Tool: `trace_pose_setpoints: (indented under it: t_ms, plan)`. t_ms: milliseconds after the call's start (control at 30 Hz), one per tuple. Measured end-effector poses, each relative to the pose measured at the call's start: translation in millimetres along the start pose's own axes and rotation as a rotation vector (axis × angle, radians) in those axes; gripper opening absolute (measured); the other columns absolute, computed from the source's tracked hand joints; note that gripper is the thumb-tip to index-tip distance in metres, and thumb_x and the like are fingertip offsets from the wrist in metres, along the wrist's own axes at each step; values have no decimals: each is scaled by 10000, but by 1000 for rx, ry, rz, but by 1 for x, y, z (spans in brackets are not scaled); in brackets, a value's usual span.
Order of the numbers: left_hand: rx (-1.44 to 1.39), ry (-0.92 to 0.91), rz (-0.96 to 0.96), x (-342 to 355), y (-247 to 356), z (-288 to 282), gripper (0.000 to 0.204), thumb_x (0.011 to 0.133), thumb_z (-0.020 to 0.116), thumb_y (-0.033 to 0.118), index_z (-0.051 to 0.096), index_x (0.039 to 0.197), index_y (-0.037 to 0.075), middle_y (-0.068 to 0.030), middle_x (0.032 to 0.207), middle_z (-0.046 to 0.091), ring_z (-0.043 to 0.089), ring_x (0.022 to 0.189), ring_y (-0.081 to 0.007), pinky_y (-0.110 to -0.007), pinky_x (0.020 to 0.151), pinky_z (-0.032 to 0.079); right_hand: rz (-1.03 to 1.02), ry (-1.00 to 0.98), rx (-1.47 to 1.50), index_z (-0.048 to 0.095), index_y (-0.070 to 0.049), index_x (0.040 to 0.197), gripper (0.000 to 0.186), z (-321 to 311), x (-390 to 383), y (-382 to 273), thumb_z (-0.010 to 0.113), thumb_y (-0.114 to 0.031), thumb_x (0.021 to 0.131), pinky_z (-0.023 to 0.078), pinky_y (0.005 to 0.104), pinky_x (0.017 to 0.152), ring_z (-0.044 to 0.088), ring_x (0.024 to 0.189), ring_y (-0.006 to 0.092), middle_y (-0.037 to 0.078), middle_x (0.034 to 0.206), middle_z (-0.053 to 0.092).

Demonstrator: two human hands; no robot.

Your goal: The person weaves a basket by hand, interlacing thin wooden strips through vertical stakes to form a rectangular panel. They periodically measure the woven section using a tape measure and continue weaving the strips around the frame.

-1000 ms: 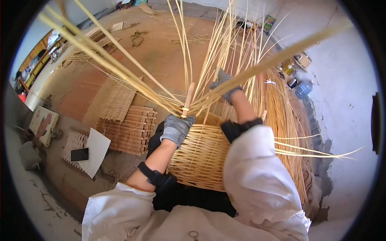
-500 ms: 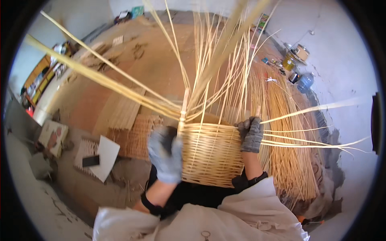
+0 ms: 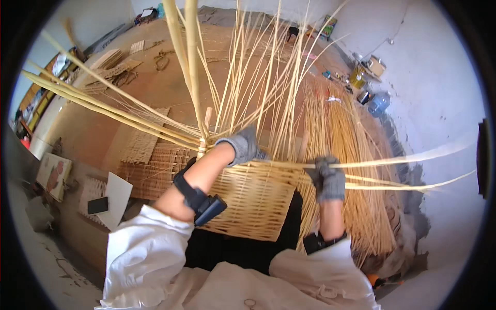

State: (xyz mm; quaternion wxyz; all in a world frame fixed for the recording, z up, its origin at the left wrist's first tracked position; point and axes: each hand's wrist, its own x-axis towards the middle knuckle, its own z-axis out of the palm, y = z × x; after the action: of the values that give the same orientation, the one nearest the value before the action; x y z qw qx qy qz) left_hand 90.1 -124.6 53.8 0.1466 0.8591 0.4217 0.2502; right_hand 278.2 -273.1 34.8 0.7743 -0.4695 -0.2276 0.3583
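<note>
A pale wicker panel [image 3: 253,201], part of a basket, stands on my lap with its woven face toward me. Tall upright wicker rods [image 3: 263,98] fan out beyond its rim. My left hand [image 3: 242,146], in a grey glove, reaches over the rim among the rods; its fingers are smeared and partly hidden. At the panel's right upper corner, my right hand [image 3: 329,178], also in a grey glove, is closed round a long wicker rod [image 3: 382,161] running along the rim and out to the right. Other rods [image 3: 201,67] rise from a wooden stake [image 3: 207,119] at the left corner.
A large bundle of loose wicker rods [image 3: 356,191] lies on the floor at my right. Woven panels [image 3: 150,173] lie to the left, near a phone [image 3: 97,205] and a white sheet [image 3: 117,199]. A blue water jug [image 3: 380,105] stands by the right wall.
My left hand has gone from the panel's left edge up and right to its rim. A long rod now lies along the rim between my hands. The view has shifted slightly.
</note>
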Motion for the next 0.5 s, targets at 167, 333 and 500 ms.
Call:
trace_pose_setpoints:
  t_ms: [167, 333, 500]
  plan:
    - [-220, -458, -181, -20, 0, 11, 373, 660, 647, 351, 621, 893, 62, -172, 838, 607, 576, 811, -297, -339, 739, 445, -279, -316, -818, 474, -27, 917, 210, 53, 53, -23, 566, -53, 730, 476, 378, 721, 557, 705, 283, 177, 801, 553]
    - [-127, -429, -295, -2, 17, 38, 401, 697, 575, 393, 628, 858, 30, -196, 819, 598, 581, 803, -310, -361, 727, 449, -1182, 6, -1350, 413, -32, 1102, 346, 90, 167, 14, 495, -170, 796, 396, 364, 698, 501, 722, 279, 155, 767, 513]
    - [-235, -433, -496, -19, 30, -4, 663, 630, 618, 462, 497, 1107, 17, -178, 1070, 536, 520, 982, -302, -359, 851, 394, -336, 103, -511, 298, -56, 1201, 366, 28, -2, -18, 407, -81, 852, 416, 244, 380, 460, 453, 99, 35, 587, 463]
